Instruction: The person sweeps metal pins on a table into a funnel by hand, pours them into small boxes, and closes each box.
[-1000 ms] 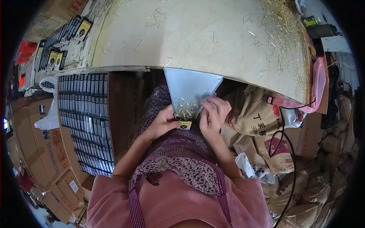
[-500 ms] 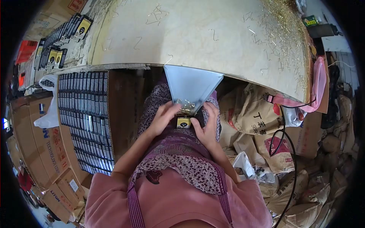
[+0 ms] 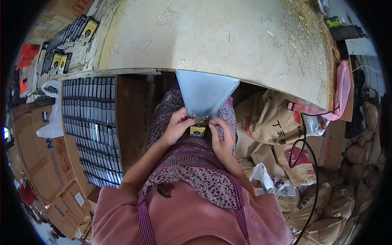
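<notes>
A tapered pale metal chute [image 3: 208, 92] slopes from the table edge towards my lap. Gold-coloured bent wire pieces [image 3: 201, 118] lie at its narrow lower end. Just below that end is a small black-and-yellow box [image 3: 197, 131]. My left hand [image 3: 178, 125] is closed at the box's upper left, its thumb against the wire pieces and box top. On the other side, my right hand [image 3: 222, 134] has thumb and fingers curled together by the chute's lower right edge. What lies between those right fingertips is hidden.
Gold wire pieces [image 3: 300, 53] are scattered on the table [image 3: 204, 36], heaped at its right. A carton of stacked black boxes [image 3: 90, 110] stands left; similar boxes [image 3: 57, 61] sit above it. Paper sacks [image 3: 277, 118], a pink strap [image 3: 314, 110] and a black cable [image 3: 316, 175] are right.
My left thumb has come down onto the box's upper edge. My right hand has shifted slightly off the box front, its fingers drawing together. Fewer wire pieces show in the chute's lower end.
</notes>
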